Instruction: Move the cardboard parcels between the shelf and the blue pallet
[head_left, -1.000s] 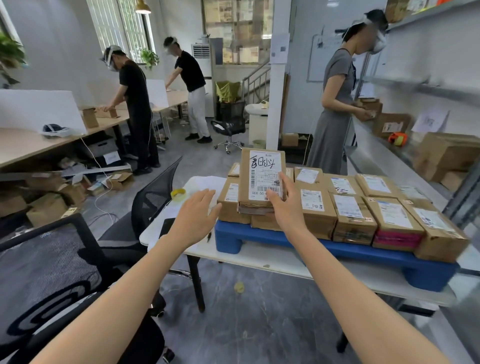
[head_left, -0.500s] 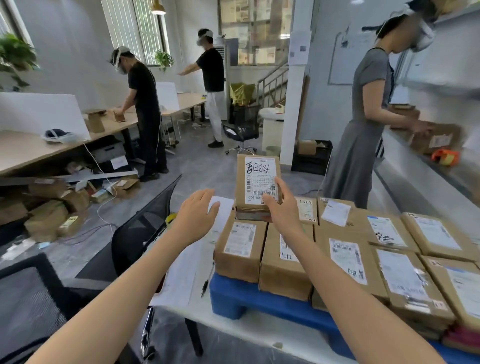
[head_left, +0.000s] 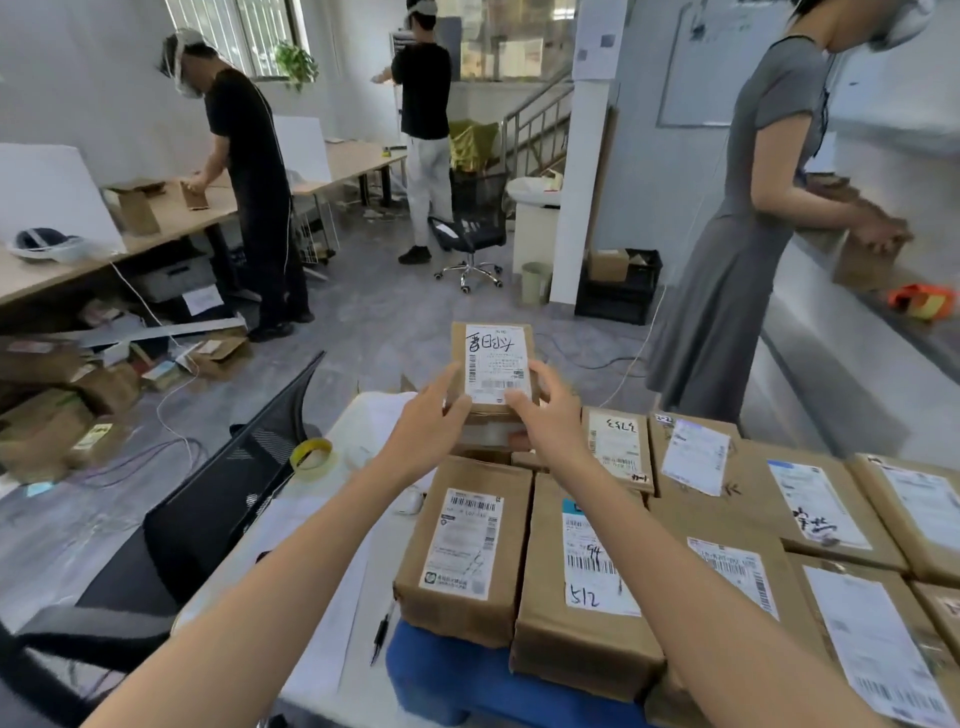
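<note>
A: Head camera: what's that brown parcel (head_left: 496, 364) like?
B: Small, white label, black writing. The left hand (head_left: 426, 436) and right hand (head_left: 550, 421) pinch its near corners, above other parcels (head_left: 467, 545) on the blue pallet (head_left: 441, 670).

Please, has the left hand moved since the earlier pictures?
Yes. The left hand moved right, from beside the blue plastic pallet to grip the labelled brown cardboard parcel above it.

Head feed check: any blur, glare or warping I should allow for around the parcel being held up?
Head view: the small brown cardboard parcel gripped by the left hand and right hand is sharp at centre, handwriting legible, fine print not; light is even, no glare on labels; edges stretch with the wide lens, and the grey metal shelf at right is smeared.
</note>
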